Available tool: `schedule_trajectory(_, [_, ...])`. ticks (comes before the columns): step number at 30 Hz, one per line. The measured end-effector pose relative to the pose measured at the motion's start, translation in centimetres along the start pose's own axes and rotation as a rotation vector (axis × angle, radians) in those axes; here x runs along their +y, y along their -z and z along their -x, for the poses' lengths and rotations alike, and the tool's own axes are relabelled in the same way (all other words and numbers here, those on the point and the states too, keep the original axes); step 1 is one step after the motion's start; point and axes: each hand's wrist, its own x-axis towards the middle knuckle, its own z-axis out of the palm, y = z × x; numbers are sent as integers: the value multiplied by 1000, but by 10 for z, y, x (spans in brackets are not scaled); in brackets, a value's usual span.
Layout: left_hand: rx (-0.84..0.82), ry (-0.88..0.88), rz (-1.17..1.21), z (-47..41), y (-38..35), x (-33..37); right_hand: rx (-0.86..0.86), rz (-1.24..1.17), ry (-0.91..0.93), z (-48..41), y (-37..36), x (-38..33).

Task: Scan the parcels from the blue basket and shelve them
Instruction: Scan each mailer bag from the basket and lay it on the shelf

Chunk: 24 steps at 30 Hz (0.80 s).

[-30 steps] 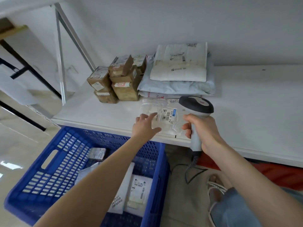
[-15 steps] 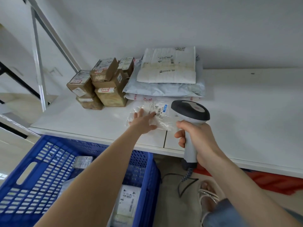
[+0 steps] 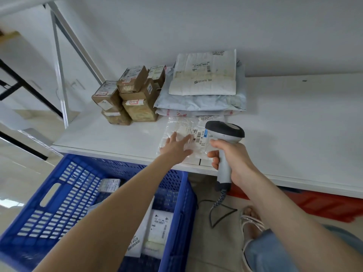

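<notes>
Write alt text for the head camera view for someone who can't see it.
A person's left hand rests flat on a clear plastic parcel on a white shelf while the right hand grips a grey barcode scanner beside its label. Behind sit stacked cardboard boxes and mailer bags; a blue basket of parcels stands below.

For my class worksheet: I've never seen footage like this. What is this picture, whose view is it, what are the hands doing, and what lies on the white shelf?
No machine here: a person wears a camera on the head, so you look down along both arms. The left hand lies flat on a clear parcel on the shelf. The right hand grips a scanner pointed at its label. Behind stand brown boxes and stacked mailers. Below, a blue basket holds more parcels.
</notes>
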Motion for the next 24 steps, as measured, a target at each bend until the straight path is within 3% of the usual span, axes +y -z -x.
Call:
schedule_trajectory(7, [71,-42,8,38,6,-43,-63,54,-37,8,-19,11])
schedule_trajectory(11, [53,27,13,74,-3,-100,-157,71,-117,19,-45,28])
schedule_trajectory(17, [-110,272,15,123,-39,-221,-314,198,-325,28,-115,87])
schedule_trajectory(24, [-306,444,144,147,-116,-309,-290,233,-555,-5,-198,192])
